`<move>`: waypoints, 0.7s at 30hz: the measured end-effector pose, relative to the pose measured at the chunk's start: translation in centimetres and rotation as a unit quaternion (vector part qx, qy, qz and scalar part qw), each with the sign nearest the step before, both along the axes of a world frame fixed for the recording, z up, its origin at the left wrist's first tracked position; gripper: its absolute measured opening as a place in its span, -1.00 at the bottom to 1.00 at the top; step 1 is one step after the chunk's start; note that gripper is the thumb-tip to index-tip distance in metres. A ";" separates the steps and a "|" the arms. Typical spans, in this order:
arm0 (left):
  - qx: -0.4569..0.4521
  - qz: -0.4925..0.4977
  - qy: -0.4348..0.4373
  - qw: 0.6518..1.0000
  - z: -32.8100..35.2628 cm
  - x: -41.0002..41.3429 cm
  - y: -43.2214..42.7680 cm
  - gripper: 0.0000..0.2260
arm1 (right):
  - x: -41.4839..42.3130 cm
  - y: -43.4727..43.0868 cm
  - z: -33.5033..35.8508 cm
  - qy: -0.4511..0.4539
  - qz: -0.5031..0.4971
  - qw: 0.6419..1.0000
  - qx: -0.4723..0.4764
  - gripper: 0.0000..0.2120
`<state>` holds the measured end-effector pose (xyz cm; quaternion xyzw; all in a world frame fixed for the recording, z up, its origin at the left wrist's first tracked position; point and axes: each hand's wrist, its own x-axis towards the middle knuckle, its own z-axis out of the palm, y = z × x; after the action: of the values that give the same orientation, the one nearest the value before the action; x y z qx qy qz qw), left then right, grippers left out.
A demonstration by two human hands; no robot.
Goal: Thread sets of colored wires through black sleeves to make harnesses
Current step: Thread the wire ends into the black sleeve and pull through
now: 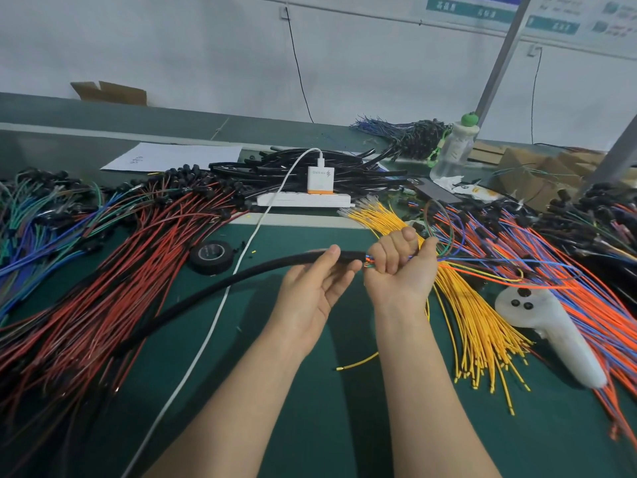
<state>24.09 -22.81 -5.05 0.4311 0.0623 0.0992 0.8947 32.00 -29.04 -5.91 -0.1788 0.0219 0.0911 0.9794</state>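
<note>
Though bowed, sleeve (269, 264) crosswise, mouth rightward.

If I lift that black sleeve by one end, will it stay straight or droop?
Probably droops: the sleeve sags in a long arc from the left hand down to the red wires. Likely light, since a thumb-and-finger pinch holds it up. Being round, it might roll if set down.
</note>
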 end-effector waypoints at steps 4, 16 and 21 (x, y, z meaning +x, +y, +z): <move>0.008 0.045 0.006 0.999 -1.8 0.8 1.8 -0.92 | -0.2 -1.4 1.7 -0.018 0.032 0.999 0.028 -0.46; 0.119 0.055 0.023 0.991 -1.9 0.8 1.7 -0.94 | -0.2 -1.9 1.6 0.005 0.048 0.999 0.011 -0.42; 0.032 0.003 -0.012 0.999 -1.8 0.7 1.6 -0.88 | -0.4 -1.3 1.4 0.008 -0.009 0.998 0.057 -0.45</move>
<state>24.84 -21.25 -6.89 0.4579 0.0494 0.1085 0.8810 31.65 -30.36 -4.48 -0.1215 0.0263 0.0846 0.9886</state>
